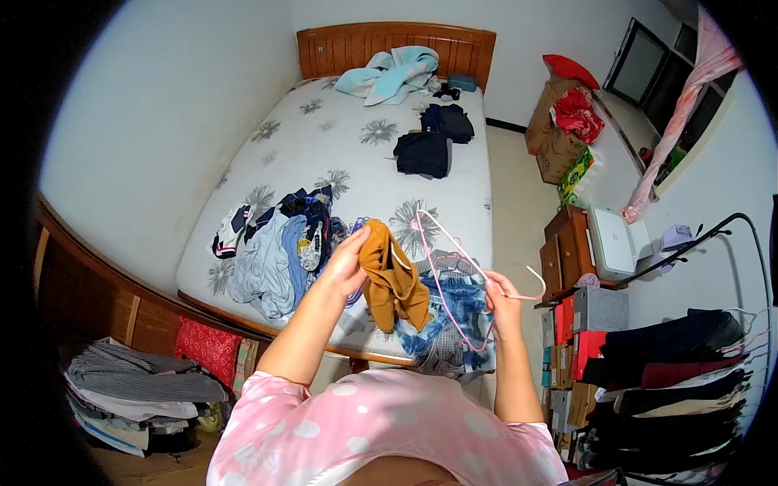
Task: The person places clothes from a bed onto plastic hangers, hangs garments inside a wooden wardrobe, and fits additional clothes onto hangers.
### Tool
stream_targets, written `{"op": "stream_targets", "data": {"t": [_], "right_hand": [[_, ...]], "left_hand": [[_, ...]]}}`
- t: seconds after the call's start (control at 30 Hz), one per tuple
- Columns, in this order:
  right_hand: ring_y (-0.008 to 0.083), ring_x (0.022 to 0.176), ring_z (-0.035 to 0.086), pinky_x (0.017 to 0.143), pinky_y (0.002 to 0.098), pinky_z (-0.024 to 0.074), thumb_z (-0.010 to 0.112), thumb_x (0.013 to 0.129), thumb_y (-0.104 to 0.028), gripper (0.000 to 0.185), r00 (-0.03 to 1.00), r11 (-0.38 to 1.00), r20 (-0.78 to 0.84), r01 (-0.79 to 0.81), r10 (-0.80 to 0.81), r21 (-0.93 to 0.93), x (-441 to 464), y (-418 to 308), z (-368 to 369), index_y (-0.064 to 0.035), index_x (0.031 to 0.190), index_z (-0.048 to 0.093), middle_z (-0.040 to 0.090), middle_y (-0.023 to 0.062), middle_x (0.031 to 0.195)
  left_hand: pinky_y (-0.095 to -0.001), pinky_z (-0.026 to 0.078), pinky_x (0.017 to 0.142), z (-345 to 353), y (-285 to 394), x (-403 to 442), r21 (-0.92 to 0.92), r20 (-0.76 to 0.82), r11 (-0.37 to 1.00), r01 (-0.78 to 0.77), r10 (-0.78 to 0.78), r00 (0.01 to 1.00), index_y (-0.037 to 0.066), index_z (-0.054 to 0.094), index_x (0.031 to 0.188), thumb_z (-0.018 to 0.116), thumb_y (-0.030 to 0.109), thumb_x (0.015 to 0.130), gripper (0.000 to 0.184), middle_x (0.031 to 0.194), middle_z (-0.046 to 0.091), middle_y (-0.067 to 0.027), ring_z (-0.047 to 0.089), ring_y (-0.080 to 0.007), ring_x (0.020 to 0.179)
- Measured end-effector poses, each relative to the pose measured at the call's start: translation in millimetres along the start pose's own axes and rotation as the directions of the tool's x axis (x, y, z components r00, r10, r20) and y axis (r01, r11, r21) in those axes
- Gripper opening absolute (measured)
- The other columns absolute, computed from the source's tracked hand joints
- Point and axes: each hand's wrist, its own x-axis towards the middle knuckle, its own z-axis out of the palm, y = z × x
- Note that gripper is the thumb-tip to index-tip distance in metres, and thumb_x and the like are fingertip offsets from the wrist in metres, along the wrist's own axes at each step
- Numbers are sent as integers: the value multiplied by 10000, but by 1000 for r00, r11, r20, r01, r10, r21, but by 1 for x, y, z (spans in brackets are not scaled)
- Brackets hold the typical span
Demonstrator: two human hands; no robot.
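Observation:
My left hand [348,263] grips a mustard-brown garment [391,279] by its upper edge, and the cloth hangs down in folds over the near end of the bed. In my right hand [502,301] is a pink-and-white clothes hanger [438,283], held near its hook, which points right. The hanger's triangle lies apart from or just overlapping the garment's right side; I cannot tell which. Beneath it are blue patterned jeans [454,312] at the bed's corner. Left of my left hand lies a heap of clothes [271,259] in light blue, navy and white.
Dark folded clothes [423,154] lie on the flowered mattress [324,146], with a turquoise blanket [393,74] by the headboard. A rack of hanging clothes [673,389] and stacked boxes [587,312] stand at right. More clothes [138,381] are piled at lower left.

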Motion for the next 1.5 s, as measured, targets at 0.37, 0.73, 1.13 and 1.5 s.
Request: {"op": "stream_targets", "data": {"t": [0.37,0.73,1.13,1.5], "right_hand": [[12,480,311,428,187,215,597,865,-62,186,991,977,125,18,-46,211,-19,33,0,50,1010,622,450,-62,625],[70,724,520,645,207,420,612,856,-64,170,977,955,50,212,-206,-208,-25,25,21,9,999,667,624,8,833],[122,916,590,819,251,460,595,889,-92,190,978,978,153,165,-145,-127,-30,58,31,8,1045,634,651,74,994],[81,858,571,776,221,452,542,921,-92,207,978,999,206,33,-28,-18,-20,38,67,29,1080,594,636,43,947]], "left_hand": [[-327,527,777,14,22,-2,31,-43,999,-27,28,999,16,542,1092,465,237,969,266,1002,616,-84,623,-192,883],[-339,502,853,6,25,-2,126,-77,991,-46,56,995,38,555,1124,478,249,958,279,1067,620,-77,611,-197,972],[-345,500,842,15,23,-4,174,-62,984,-41,53,997,29,563,1110,498,263,947,292,1053,627,-82,617,-207,949],[-275,481,629,40,-3,-22,968,209,84,-235,244,947,92,659,943,579,265,897,196,835,655,-75,608,-169,703]]}}
